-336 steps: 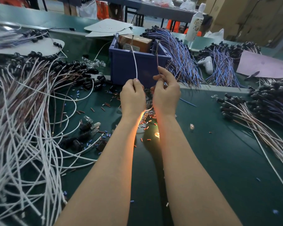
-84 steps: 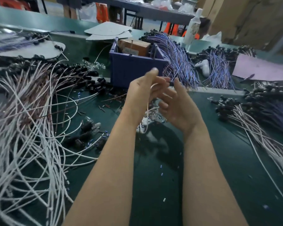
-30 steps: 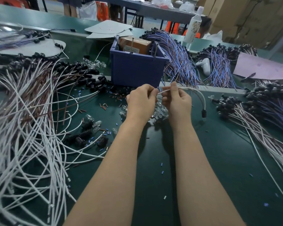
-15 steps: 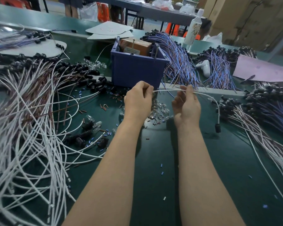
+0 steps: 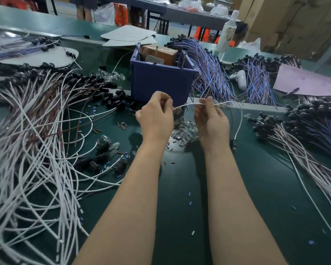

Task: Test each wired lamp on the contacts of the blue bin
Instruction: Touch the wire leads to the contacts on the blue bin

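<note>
Before-test step: pinching white wire (image 5: pixel 185 105) with left hand (image 5: pixel 157 116) and right hand (image 5: pixel 211 119), both grips clamped. Lamp end (image 5: pixel 233 145) dangling at 4 o'clock; blue bin (image 5: pixel 161 83) at 12. Next, likely: touch wire ends to contacts (image 5: pixel 183 60).

Both hands (image 5: pixel 155 116) (image 5: pixel 211 119) forward, in pinch grips

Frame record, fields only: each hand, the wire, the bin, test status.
left hand: pinches white wire near one end
right hand: pinches the same wire further along
white wire: spans the two hands, then arcs down on the right to a black socket
blue bin: behind the hands, with upright metal pins at its rim
test status: wire is apart from the pins; no glow visible
</note>
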A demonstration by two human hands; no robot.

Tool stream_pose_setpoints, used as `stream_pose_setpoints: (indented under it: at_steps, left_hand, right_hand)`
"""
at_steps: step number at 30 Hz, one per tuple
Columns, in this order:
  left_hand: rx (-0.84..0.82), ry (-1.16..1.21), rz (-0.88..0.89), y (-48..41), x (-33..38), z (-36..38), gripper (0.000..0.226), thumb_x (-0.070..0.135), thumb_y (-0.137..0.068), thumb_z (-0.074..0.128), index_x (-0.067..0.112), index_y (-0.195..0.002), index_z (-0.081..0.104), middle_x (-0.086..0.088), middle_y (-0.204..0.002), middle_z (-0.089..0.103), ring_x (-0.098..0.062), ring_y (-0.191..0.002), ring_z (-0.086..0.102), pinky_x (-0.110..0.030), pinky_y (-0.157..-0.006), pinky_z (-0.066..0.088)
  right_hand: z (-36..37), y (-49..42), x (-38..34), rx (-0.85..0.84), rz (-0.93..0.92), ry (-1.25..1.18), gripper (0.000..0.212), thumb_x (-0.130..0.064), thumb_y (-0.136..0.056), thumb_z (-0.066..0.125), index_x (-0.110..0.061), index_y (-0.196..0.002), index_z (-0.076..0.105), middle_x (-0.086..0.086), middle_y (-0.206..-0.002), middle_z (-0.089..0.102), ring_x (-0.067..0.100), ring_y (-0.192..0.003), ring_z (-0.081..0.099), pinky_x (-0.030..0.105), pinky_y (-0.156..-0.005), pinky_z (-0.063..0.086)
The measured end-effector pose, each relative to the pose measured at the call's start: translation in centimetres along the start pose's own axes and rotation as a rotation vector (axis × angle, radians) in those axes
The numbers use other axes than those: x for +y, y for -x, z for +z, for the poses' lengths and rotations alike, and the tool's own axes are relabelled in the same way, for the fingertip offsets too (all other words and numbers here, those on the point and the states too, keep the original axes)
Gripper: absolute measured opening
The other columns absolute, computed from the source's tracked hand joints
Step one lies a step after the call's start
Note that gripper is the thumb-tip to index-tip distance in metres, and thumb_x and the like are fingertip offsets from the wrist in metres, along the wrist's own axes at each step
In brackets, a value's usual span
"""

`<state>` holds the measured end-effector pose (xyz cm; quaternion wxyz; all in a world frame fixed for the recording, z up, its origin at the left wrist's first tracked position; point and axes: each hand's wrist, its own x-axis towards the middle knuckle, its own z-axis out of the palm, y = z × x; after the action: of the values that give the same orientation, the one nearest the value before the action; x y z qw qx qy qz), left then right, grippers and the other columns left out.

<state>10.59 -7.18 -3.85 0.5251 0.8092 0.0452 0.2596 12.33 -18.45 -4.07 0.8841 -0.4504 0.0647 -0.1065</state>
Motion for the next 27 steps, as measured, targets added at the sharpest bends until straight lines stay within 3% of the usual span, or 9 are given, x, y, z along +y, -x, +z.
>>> stream_pose_setpoints:
  at_steps: [2,4,6,9,16,19,21,23,27]
  left_hand:
    - [-0.053,0.059,-0.02,-0.1,-0.2,-0.1,0.008,0.018,-0.097,0.051,0.018,-0.094,0.058,0.006,-0.076,0.064,-0.02,-0.083,0.064,-0.041,-0.092,0.046]
    - [-0.134,0.118,-0.015,-0.1,-0.2,0.1,0.01,0.015,-0.097,0.049,0.018,-0.093,0.058,0.003,-0.078,0.064,-0.016,-0.081,0.064,-0.028,-0.079,0.051]
    - [-0.176,0.115,0.015,0.0,-0.2,0.4,0.011,0.014,-0.097,0.049,0.02,-0.091,0.057,0.005,-0.077,0.063,-0.01,-0.075,0.061,-0.011,-0.064,0.046]
    - [-0.18,0.169,-0.013,-0.1,-0.4,0.5,0.013,0.013,-0.097,0.049,0.019,-0.091,0.059,0.007,-0.074,0.063,0.005,-0.061,0.058,-0.005,-0.055,0.042]
    - [-0.418,0.174,-0.045,0.1,-0.5,0.8,0.02,0.026,-0.096,0.053,0.018,-0.084,0.066,0.01,-0.07,0.064,-0.008,-0.064,0.057,-0.028,-0.074,0.05]
    - [-0.469,0.16,-0.056,0.0,-0.6,0.5,0.019,0.025,-0.095,0.055,0.017,-0.082,0.067,0.009,-0.064,0.06,-0.006,-0.063,0.054,-0.026,-0.07,0.049]
    - [-0.434,0.152,-0.078,-0.3,-0.8,0.2,0.024,0.026,-0.096,0.055,0.014,-0.08,0.068,0.012,-0.055,0.055,0.004,-0.049,0.046,-0.016,-0.056,0.041]
    - [-0.381,0.139,-0.113,-0.5,-0.8,-0.2,0.028,0.028,-0.095,0.056,0.013,-0.074,0.068,0.013,-0.044,0.052,0.003,-0.041,0.043,-0.014,-0.051,0.036]
    - [-0.255,0.145,-0.209,-0.7,-1.1,-0.4,0.037,0.033,-0.093,0.058,0.019,-0.059,0.061,0.007,-0.049,0.053,-0.004,-0.047,0.047,-0.025,-0.062,0.038]
  right_hand:
    - [-0.2,0.0,-0.3,0.05,-0.001,-0.059,0.02,-0.017,-0.095,0.056,-0.009,-0.077,0.062,-0.003,-0.058,0.067,0.006,-0.053,0.062,0.016,-0.054,0.052]
    - [-0.3,0.0,-0.4,0.079,0.002,-0.115,0.022,-0.017,-0.095,0.056,-0.009,-0.075,0.062,-0.003,-0.056,0.067,0.006,-0.051,0.063,0.016,-0.053,0.053]
    - [-0.3,0.0,-0.5,0.084,0.005,-0.162,0.022,-0.016,-0.095,0.056,-0.008,-0.075,0.062,-0.002,-0.055,0.066,0.005,-0.05,0.062,0.015,-0.052,0.053]
    - [-0.3,-0.1,-0.5,0.098,0.013,-0.211,0.021,-0.016,-0.095,0.056,-0.007,-0.076,0.062,-0.001,-0.055,0.066,0.005,-0.05,0.062,0.015,-0.052,0.052]
    - [-0.5,-0.4,-1.0,0.216,-0.006,-0.416,0.02,-0.012,-0.094,0.056,-0.005,-0.076,0.06,0.0,-0.053,0.066,0.005,-0.047,0.062,0.015,-0.048,0.052]
    - [-0.9,-0.4,-1.4,0.291,-0.016,-0.48,0.02,-0.011,-0.093,0.058,-0.004,-0.075,0.06,0.001,-0.051,0.065,0.006,-0.044,0.061,0.015,-0.045,0.051]
    - [-1.4,-0.5,-1.7,0.336,-0.037,-0.517,0.021,-0.01,-0.093,0.058,-0.004,-0.073,0.059,0.001,-0.049,0.064,0.005,-0.041,0.059,0.015,-0.044,0.05]
    - [-1.6,-0.6,-1.7,0.364,-0.049,-0.516,0.02,-0.01,-0.093,0.058,-0.005,-0.073,0.059,0.0,-0.049,0.064,0.005,-0.041,0.059,0.014,-0.044,0.05]
    - [-1.6,-0.7,-1.6,0.397,-0.066,-0.497,0.021,-0.009,-0.093,0.058,-0.005,-0.073,0.059,0.0,-0.048,0.063,0.005,-0.041,0.059,0.014,-0.046,0.051]
